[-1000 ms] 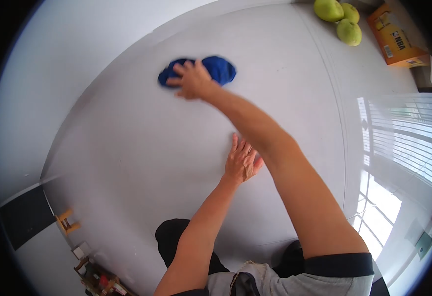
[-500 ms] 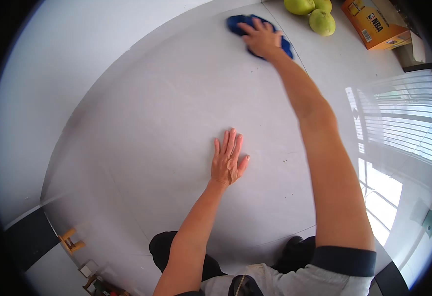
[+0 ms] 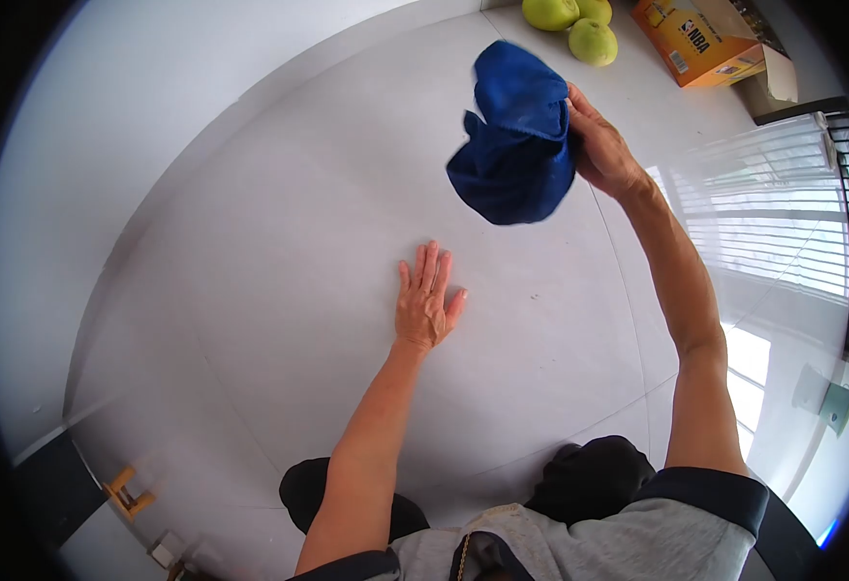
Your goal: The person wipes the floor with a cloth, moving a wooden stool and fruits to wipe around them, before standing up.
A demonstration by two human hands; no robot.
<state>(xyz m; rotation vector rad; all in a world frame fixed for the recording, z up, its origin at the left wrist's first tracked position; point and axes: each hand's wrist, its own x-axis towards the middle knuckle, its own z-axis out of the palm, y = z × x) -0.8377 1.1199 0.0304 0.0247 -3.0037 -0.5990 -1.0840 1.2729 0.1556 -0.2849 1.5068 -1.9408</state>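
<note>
three round yellow-green fruits [image 3: 594, 42] clustered near an orange printed cardboard box [image 3: 695, 41], a smooth pale wall [image 3: 105, 145] at left; a small yellow-brown wooden stool [image 3: 139, 503] at lower left

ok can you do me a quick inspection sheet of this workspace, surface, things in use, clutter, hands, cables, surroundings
Surface: pale tiled floor, seams visible, a few dark specks right of the left hand.
Job's things: blue cloth, bunched, apparently raised off the floor.
Clutter: three green fruits and an open orange box at top right, beyond the cloth.
Hands: left lies flat, palm down on the floor; right hand grips the cloth's edge.
Cables: nothing seen.
Surroundings: white wall at left; bright window-like reflections at right.
</note>
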